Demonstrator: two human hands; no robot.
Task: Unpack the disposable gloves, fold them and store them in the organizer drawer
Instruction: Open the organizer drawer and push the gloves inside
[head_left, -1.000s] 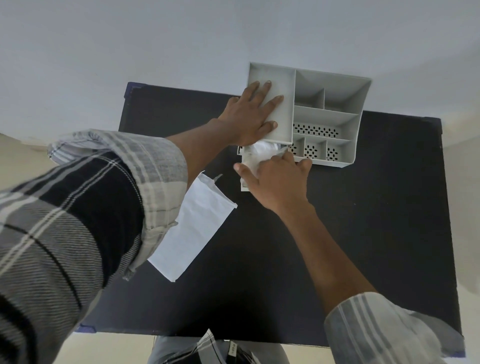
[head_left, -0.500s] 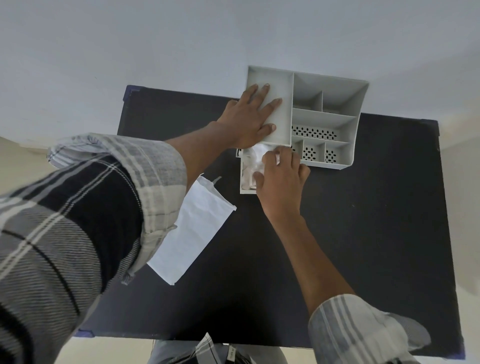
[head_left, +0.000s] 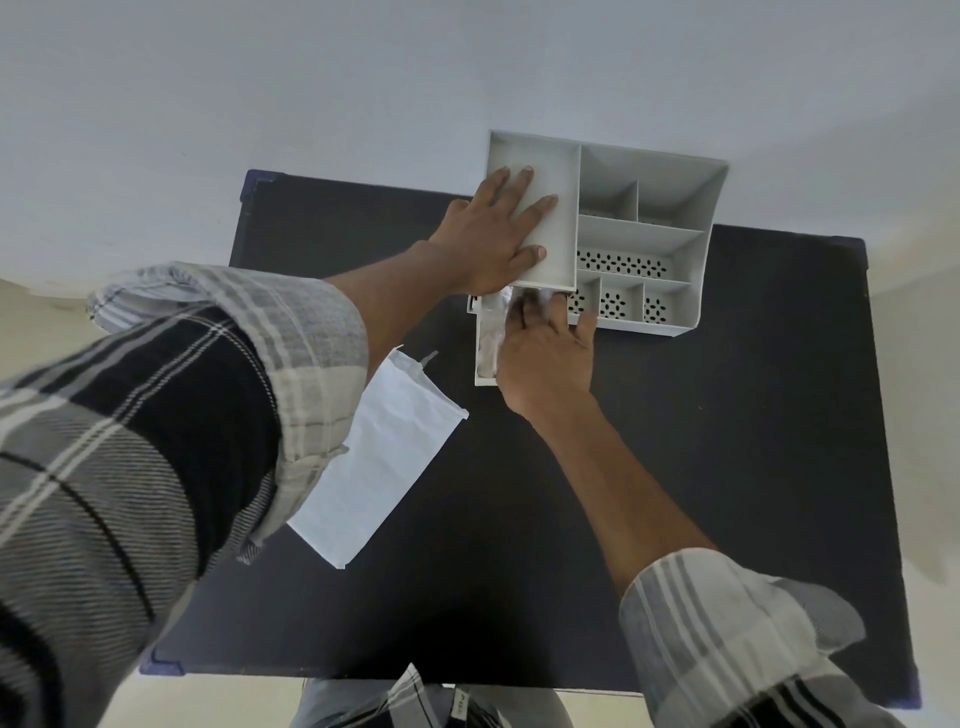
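Left of both hands, an empty white packet lay flat on the black table. Left hand was spread wide and flat on the organizer, bracing it. Right hand had fingers together, pressing the folded gloves into the pulled-out drawer under its fingertips. Best bet: flatten the gloves below the rim, keep the brace, then push the drawer straight in.

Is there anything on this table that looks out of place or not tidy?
Only small things. The torn white paper packet lies askew on the black table, partly under the left sleeve. In the open grey drawer, the clear gloves look crumpled, not neatly folded.
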